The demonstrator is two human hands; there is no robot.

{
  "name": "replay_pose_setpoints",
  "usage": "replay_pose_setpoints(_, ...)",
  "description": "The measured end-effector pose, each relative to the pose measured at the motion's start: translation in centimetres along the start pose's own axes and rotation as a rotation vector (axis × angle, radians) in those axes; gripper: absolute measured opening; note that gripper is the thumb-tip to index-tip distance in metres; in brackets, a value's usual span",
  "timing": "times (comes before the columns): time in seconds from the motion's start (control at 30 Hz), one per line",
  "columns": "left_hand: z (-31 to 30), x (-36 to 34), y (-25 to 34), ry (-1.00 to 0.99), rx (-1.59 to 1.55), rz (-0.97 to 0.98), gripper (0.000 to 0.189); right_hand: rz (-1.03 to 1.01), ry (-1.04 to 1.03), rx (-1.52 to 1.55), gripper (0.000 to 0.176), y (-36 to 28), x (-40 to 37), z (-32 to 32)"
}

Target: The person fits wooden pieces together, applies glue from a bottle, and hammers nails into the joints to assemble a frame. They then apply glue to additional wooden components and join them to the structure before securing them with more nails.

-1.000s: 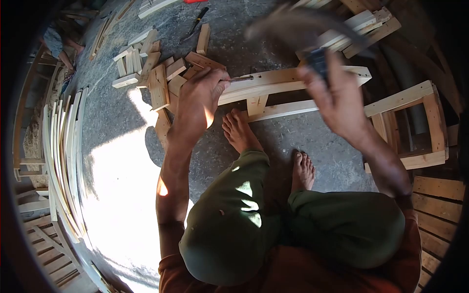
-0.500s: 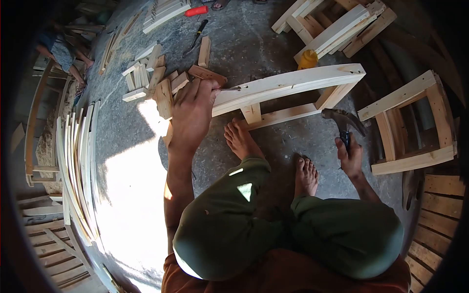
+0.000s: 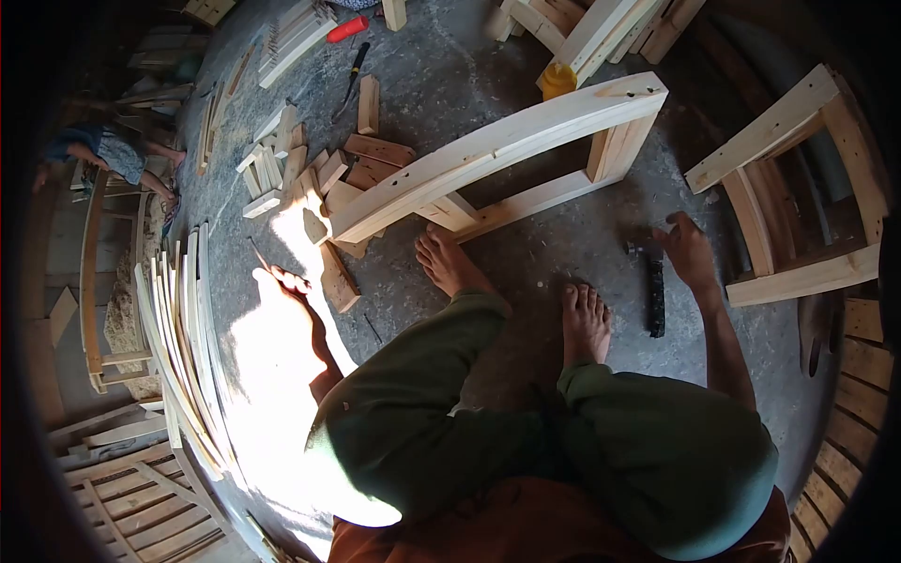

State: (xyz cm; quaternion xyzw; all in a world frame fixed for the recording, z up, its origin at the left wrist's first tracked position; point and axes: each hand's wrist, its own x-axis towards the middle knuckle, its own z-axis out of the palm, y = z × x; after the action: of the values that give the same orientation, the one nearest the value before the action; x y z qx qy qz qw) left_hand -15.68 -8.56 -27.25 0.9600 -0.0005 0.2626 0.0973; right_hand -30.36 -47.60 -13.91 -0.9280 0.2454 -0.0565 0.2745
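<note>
A pale wooden frame [image 3: 497, 141] with a curved top rail stands on the floor in front of my bare feet, small dark holes in its rail. To its left, in bright sunlight, my left hand [image 3: 286, 280] is closed round a thin nail-like piece [image 3: 256, 251] that sticks up from the fingers. My right hand [image 3: 687, 246] is off the hammer, fingers apart, just above and right of it. The hammer [image 3: 656, 296] stands or lies on the floor right of my feet, its head partly in shadow.
Wood offcuts [image 3: 375, 150] lie left of the frame. Farther off are pliers [image 3: 351, 80], a red bottle [image 3: 347, 29] and a yellow bottle [image 3: 558, 81]. Another frame [image 3: 788, 286] stands right; long strips [image 3: 188, 328] lie left. A person [image 3: 117, 155] sits at the far left.
My left hand has left the rail and moved down and left, with the thin piece. My right hand has let go of the hammer, now on the floor. The view has shifted slightly.
</note>
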Motion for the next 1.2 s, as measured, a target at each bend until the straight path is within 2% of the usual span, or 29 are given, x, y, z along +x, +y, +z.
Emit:
replay_pose_setpoints(0.03, 0.0, 0.2, -0.7, 0.189, 0.07, 0.124, 0.021, -0.075, 0.009, 0.089, 0.055, -0.5, 2.3, 0.6)
replay_pose_setpoints(0.07, -1.9, 1.2, -5.2, 0.019, -0.405, -0.216, 0.018, -0.147, 0.017, 0.178, 0.065, -0.6, 4.0, 1.3)
replay_pose_setpoints(0.1, -7.0, 3.8, -7.6, -0.095, -0.979, -0.587, 0.021, -0.158, 0.028, 0.189, 0.065, -0.7, 5.5, 2.1)
replay_pose_setpoints(0.13, -9.8, 5.3, -9.2, -0.114, -1.301, -0.809, 0.028, -0.181, -0.072, 0.357, 0.083, -1.4, 7.2, 3.2)
replay_pose_setpoints(0.17, -11.5, 6.3, -9.6, -0.122, -1.467, -0.908, 0.037, -0.218, -0.172, 0.53, 0.102, -2.6, 9.1, 4.4)
replay_pose_setpoints(0.23, -8.7, 6.6, -5.7, -0.087, -1.321, -0.894, 0.044, -0.236, -0.151, 0.794, 0.106, -3.5, 11.2, 6.4)
replay_pose_setpoints(0.3, -5.8, 7.8, -4.0, -0.104, -1.285, -0.694, 0.041, -0.246, -0.097, 1.0, 0.107, -4.2, 12.2, 7.4)
replay_pose_setpoints(0.33, -6.2, 8.8, -2.2, -0.12, -1.116, -0.58, 0.042, -0.229, -0.089, 0.86, 0.102, -3.4, 12.4, 7.6)
replay_pose_setpoints(0.37, -6.8, 9.4, -0.7, -0.137, -0.935, -0.476, 0.045, -0.232, -0.115, 0.932, 0.096, -3.5, 11.9, 7.3)
replay_pose_setpoints(0.43, -5.7, 10.0, 1.1, -0.357, -1.014, -0.515, 0.048, -0.184, -0.138, 0.979, 0.092, -3.6, 10.9, 6.7)
replay_pose_setpoints(0.5, -2.9, 9.5, 1.5, -0.282, -0.789, -0.455, 0.049, -0.27, -0.062, 1.073, 0.083, -3.7, 10.0, 6.7)
replay_pose_setpoints(0.57, -4.1, 10.4, 2.2, -0.291, -0.866, -0.458, 0.048, -0.248, 0.006, 0.956, 0.08, -3.7, 8.5, 6.2)
replay_pose_setpoints(0.63, -4.6, 11.0, 2.1, -0.084, -0.82, -0.359, 0.046, -0.266, 0.038, 0.896, 0.078, -4.0, 7.7, 5.4)
replay_pose_setpoints(0.7, -8.1, 13.0, 2.2, -0.07, -0.769, -0.397, 0.043, -0.287, 0.036, 0.846, 0.076, -5.9, 6.2, 4.1)
replay_pose_setpoints(0.77, -11.3, 15.9, 1.1, -0.181, -0.75, -0.39, 0.043, -0.242, 0.056, 0.685, 0.072, -9.0, 4.7, 0.8)
replay_pose_setpoints(0.83, -11.5, 18.6, -1.5, -0.164, -0.844, -0.413, 0.042, -0.316, 0.113, 0.742, 0.074, -11.7, 3.3, -1.1)
replay_pose_setpoints(0.87, -14.4, 19.7, -2.4, -0.218, -0.857, -0.307, 0.04, -0.337, 0.135, 0.718, 0.083, -13.0, 2.2, -2.1)
replay_pose_setpoints(0.9, -18.2, 20.6, -2.7, -0.284, -0.869, -0.195, 0.039, -0.516, 0.231, 0.723, 0.093, -14.7, 1.4, -2.9)
replay_pose_setpoints(0.93, -20.9, 21.1, -2.9, -0.404, -0.872, -0.261, 0.037, -0.348, 0.077, 0.781, 0.097, -17.5, -1.1, -6.1)
replay_pose_setpoints(1.03, -24.6, 22.3, -5.4, -0.833, -0.821, -0.363, 0.03, -0.437, -0.104, 0.861, 0.068, -16.7, -1.5, -7.2)
replay_pose_setpoints(1.07, -24.8, 22.2, -6.8, -0.961, -0.846, -0.409, 0.028, -0.382, -0.382, 0.895, 0.053, -15.9, -1.0, -8.2)
replay_pose_setpoints(1.1, -24.4, 21.9, -8.2, -1.098, -0.875, -0.467, 0.025, -0.353, -0.467, 1.015, 0.05, -16.2, -1.2, -8.4)
replay_pose_setpoints(1.13, -23.9, 21.4, -9.7, -1.213, -0.905, -0.544, 0.022, -0.352, -0.456, 1.025, 0.057, -16.7, -1.7, -8.3)
replay_pose_setpoints(1.17, -23.0, 21.0, -11.1, -1.316, -0.902, -0.602, 0.02, -0.317, -0.596, 1.07, 0.067, -16.0, -1.2, -7.9)
replay_pose_setpoints(1.2, -22.1, 20.5, -12.5, -1.4, -0.873, -0.634, 0.017, -0.366, -0.65, 1.119, 0.068, -16.3, -0.9, -7.4)
